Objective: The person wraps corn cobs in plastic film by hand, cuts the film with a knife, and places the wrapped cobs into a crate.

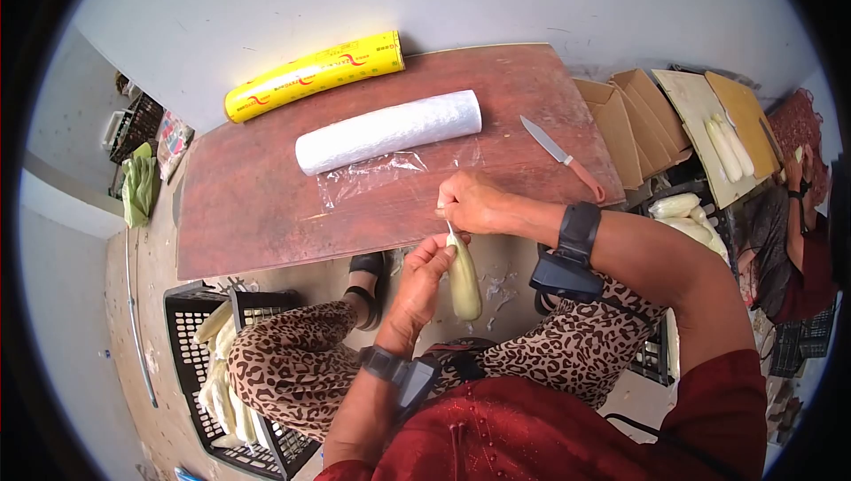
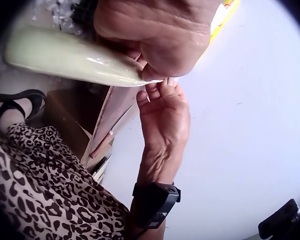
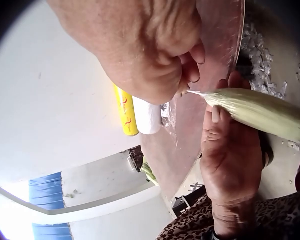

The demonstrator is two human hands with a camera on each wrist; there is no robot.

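Head view: a pale green, tapered ear of corn wrapped in clear film (image 1: pixel 464 283) hung below the front edge of the reddish-brown wooden board (image 1: pixel 266 215), above the person's lap. The left hand (image 1: pixel 418 281) held the ear near its upper end, fingers curled round it. The right hand (image 1: pixel 474 203) pinched the twisted film tip at the top of the ear, fingers closed on it; the right wrist view showed thumb and fingertips (image 3: pixel 192 65) drawn together on a thin whitish strand, though whether it was film or husk could not be told.

On the board lay a white roll of cling film (image 1: pixel 388 130) with a loose clear sheet (image 1: pixel 390 171) pulled out toward the hands. Behind it lay a yellow printed cling-film box (image 1: pixel 314 74), close to the roll. A small knife with a pink handle (image 1: pixel 563 158) lay at the board's right end, apart from the hands.

Beside the left knee stood a black plastic crate (image 1: pixel 191 330) holding pale ears. To the right were open cardboard boxes (image 1: pixel 634 122) and more wrapped ears (image 1: pixel 675 206).
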